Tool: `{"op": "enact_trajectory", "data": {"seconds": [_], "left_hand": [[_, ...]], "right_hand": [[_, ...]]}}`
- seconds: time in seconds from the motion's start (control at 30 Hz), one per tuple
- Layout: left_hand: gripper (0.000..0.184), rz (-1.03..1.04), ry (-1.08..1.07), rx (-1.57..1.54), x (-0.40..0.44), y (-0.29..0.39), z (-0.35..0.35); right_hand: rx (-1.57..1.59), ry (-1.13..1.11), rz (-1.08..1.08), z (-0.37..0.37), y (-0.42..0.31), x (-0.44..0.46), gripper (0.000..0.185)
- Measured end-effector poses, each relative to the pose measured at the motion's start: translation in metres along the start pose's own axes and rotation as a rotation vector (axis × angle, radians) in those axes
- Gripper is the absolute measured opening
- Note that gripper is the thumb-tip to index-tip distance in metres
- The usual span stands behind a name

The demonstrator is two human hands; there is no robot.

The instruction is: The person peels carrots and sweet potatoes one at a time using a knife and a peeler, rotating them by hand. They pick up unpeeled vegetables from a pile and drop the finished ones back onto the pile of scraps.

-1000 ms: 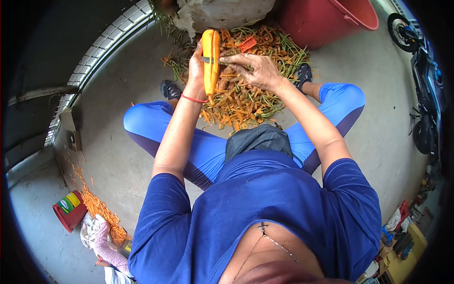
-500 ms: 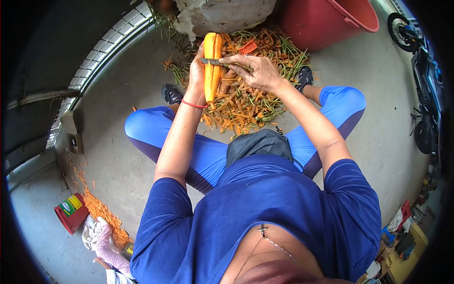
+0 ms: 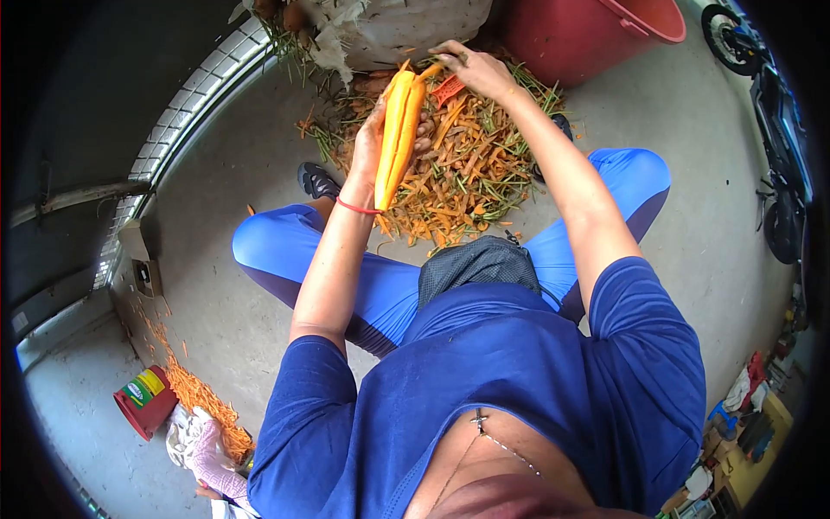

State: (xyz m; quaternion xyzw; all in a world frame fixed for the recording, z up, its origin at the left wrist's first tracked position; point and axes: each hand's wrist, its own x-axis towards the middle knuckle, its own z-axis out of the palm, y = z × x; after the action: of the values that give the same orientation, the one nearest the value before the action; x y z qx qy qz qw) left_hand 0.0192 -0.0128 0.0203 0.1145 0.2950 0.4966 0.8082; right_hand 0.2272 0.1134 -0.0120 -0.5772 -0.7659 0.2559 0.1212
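Note:
A large peeled orange carrot (image 3: pixel 398 143) with a deep lengthwise cleft lies in my left hand (image 3: pixel 370 143), whose fingers wrap round it from below. Its narrow end points toward me. At the carrot's far end, my right hand (image 3: pixel 477 71) is closed on the knife, which is mostly hidden now; the blade is hard to make out. An orange strip sticks out between the carrot's end and my right fingers. Beneath both hands spreads a heap of carrot peelings (image 3: pixel 467 190) mixed with green stems. A red-orange plastic piece (image 3: pixel 447 89) lies on it.
Beyond the heap stand a whitish sack (image 3: pixel 406 35) and a large red tub (image 3: pixel 579 39). A motorbike (image 3: pixel 774 147) is at the right. At lower left a red bucket (image 3: pixel 143 402) lies near orange shreds (image 3: pixel 203 394) and another person's patterned sleeve (image 3: pixel 212 458).
My right hand has moved from the carrot's middle to beyond its far end, taking the knife along. The carrot has shifted slightly right and tilted in my left hand.

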Motion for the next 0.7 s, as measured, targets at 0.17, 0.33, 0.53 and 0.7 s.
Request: {"op": "enact_trajectory", "data": {"seconds": [0.17,0.33,0.53,0.7], "left_hand": [[0.049,0.008,-0.014,-0.125,0.014,0.013,-0.018],[0.051,-0.005,0.117,-0.036,0.015,0.009,-0.013],[0.053,-0.049,-0.008,-0.169,0.019,0.006,-0.02],[0.052,-0.071,0.0,-0.052,0.012,0.007,-0.005]], "right_hand": [[0.353,0.201,-0.183,0.008,-0.013,-0.034,0.044],[0.242,0.078,-0.281,0.004,-0.052,-0.074,0.031],[0.117,0.178,-0.307,0.004,-0.046,-0.056,0.031],[0.152,-0.058,0.016,0.029,0.005,-0.009,0.045]]}}
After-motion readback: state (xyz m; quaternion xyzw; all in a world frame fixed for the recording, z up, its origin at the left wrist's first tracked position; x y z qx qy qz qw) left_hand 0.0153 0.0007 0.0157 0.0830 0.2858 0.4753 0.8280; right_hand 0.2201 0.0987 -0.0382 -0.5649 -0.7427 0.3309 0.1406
